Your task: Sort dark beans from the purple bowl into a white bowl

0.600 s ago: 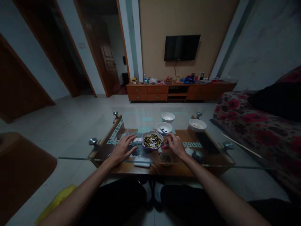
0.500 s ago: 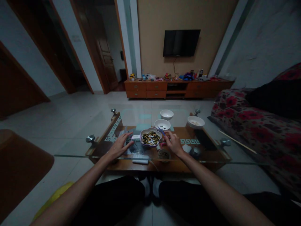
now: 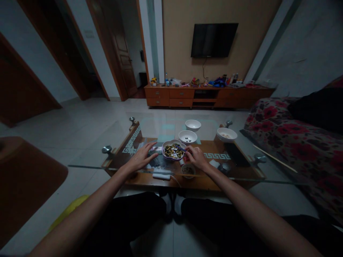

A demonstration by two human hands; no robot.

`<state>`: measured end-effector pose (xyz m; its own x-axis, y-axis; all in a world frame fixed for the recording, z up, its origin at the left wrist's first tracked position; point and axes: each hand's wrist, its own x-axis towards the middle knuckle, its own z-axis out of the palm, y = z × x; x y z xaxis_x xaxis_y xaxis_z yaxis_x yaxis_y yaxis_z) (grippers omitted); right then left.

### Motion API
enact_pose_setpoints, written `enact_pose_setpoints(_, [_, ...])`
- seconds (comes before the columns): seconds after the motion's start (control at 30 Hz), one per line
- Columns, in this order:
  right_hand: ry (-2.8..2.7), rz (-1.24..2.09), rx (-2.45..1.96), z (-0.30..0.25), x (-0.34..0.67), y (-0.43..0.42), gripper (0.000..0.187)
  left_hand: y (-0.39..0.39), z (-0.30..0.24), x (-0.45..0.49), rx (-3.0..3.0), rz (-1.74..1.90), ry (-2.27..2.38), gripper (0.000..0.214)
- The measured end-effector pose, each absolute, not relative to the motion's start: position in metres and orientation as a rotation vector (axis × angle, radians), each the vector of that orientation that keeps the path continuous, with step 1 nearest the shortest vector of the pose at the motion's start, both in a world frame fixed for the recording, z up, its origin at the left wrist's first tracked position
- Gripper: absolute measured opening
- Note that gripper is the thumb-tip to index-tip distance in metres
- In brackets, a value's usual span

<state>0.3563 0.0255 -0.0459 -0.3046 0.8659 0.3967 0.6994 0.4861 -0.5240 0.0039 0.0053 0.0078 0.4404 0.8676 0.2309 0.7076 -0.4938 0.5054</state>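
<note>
My left hand (image 3: 140,159) rests open, holding nothing; my right hand (image 3: 197,158) pinches a slim blue tool (image 3: 181,148) over the bean bowl (image 3: 171,141).

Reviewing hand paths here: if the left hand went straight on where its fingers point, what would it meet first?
Likely the small pink-and-white packet just past the left hand, then the scalloped bowl; depth is unclear.

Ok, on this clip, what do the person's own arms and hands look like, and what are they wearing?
The left hand, right hand, left forearm and right forearm are bare, with no sleeves, gloves or visible watch. Dark legwear and white socks show below.
</note>
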Motion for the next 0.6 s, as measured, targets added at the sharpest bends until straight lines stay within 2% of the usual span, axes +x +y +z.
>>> enact_pose_setpoints(0.13, [-2.061, 0.371, -1.277, -0.042, 0.359, 0.025, 0.023, 0.011, 0.001, -0.004, 2.288, 0.676, 1.394, 0.076])
enact_pose_setpoints(0.37, [-1.982, 0.376, -1.328, -0.042, 0.362, 0.026, 0.028, 0.017, -0.005, -0.003, 2.314, 0.614, 1.314, 0.065])
enact_pose_setpoints(0.6, [-1.945, 0.604, -1.25, -0.035, 0.371, 0.023, 0.033, 0.019, -0.009, -0.001, 2.31, 0.687, 1.331, 0.058])
